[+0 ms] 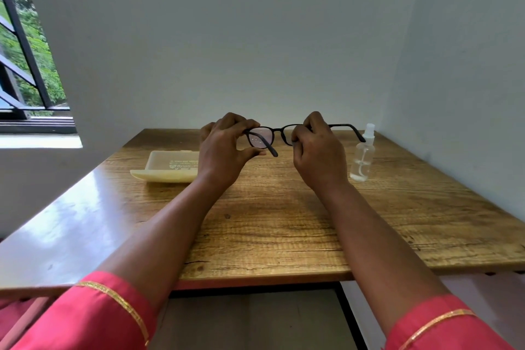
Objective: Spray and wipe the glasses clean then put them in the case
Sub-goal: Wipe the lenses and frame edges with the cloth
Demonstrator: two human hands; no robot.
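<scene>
Glasses (pixel 272 135) with a dark frame are held up in the air above the far middle of the wooden tabletop (pixel 284 221), between both hands, with their temple arms unfolded. One temple arm angles down and toward the near side by the left lens, and the other runs out to the right, ending close to the spray bottle (pixel 363 153) as seen from the head camera. The left hand (pixel 224 145) has a narrow grip on the left end of the frame, fingers curled over the top edge and thumb stretched out below the lens. The right hand (pixel 315 148) pinches the frame around the right lens, which it mostly hides, its fingers curled tight. Small specks show on the left lens. The clear spray bottle stands upright on the right side of the tabletop, near the right wall, with a white nozzle and some clear liquid inside. A pale cream case (pixel 167 169) lies flat on the left side of the tabletop, partly behind the left wrist, with small printed lettering on its top. Pink sleeves with gold trim show at the near edge.
</scene>
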